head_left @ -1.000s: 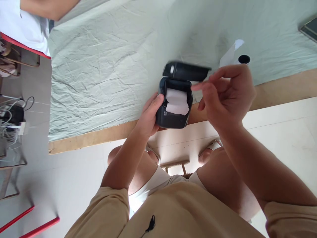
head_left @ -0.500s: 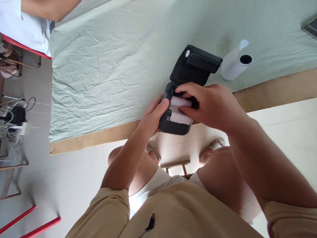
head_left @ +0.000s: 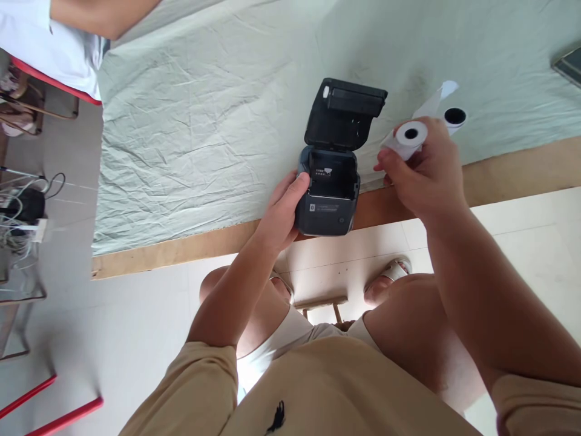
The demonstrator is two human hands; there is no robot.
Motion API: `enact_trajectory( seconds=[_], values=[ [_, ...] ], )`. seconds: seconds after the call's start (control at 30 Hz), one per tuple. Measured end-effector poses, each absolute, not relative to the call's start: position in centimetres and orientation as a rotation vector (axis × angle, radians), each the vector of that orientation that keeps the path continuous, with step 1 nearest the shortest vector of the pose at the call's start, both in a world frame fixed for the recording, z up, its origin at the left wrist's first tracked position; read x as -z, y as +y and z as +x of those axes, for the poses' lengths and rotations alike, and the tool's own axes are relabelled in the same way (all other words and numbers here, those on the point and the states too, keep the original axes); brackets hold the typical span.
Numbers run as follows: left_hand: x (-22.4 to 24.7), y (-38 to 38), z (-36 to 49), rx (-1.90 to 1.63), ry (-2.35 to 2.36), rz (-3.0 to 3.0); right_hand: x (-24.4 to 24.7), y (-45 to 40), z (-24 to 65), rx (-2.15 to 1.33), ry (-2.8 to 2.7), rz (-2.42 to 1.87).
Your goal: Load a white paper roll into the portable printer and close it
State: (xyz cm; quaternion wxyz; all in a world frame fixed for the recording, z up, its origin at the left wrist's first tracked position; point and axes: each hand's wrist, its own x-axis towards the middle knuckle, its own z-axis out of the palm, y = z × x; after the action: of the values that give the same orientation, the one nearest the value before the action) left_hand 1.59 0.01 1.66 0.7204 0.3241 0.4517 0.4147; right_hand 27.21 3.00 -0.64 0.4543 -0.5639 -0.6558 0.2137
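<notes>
A dark portable label printer (head_left: 327, 215) is held by my left hand (head_left: 285, 209), its thumb on the near left edge. The printer's lid stands flipped up away from me, and its paper bay shows bare inside. Off to the right, my right hand (head_left: 426, 163) grips a small white paper roll (head_left: 411, 134) with a dark core, lifted clear of the printer. Just behind that hand lies a second white paper roll (head_left: 455, 118) with a black core, partly hidden, its loose end curling up.
A pale green cloth (head_left: 204, 121) covers the table, whose wooden edge (head_left: 177, 247) runs along the front. Another person's arm (head_left: 104, 15) reaches in at the upper left. A dark flat object (head_left: 567, 65) lies at the far right. Tangled cables (head_left: 20, 233) sit at left.
My right hand has drawn the paper roll out of the printer's bay and carried it right, beside the other roll. My left hand stays on the printer, which has shifted slightly.
</notes>
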Motion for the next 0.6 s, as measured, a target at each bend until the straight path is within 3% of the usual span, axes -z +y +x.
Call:
enact_trajectory(
  seconds=[0.27,0.47,0.6],
  values=[
    [-2.0,0.0,1.8,-0.886,1.067,0.685,0.5,2.2,26.9,-0.263,-1.793,-1.509],
    [-2.3,0.0,2.0,-0.864,1.094,0.683,1.3,3.8,31.1,0.288,-1.592,-1.356],
    [-2.3,0.0,2.0,-0.869,1.111,0.684,2.4,5.2,33.2,0.044,-1.525,-1.681]
  ],
)
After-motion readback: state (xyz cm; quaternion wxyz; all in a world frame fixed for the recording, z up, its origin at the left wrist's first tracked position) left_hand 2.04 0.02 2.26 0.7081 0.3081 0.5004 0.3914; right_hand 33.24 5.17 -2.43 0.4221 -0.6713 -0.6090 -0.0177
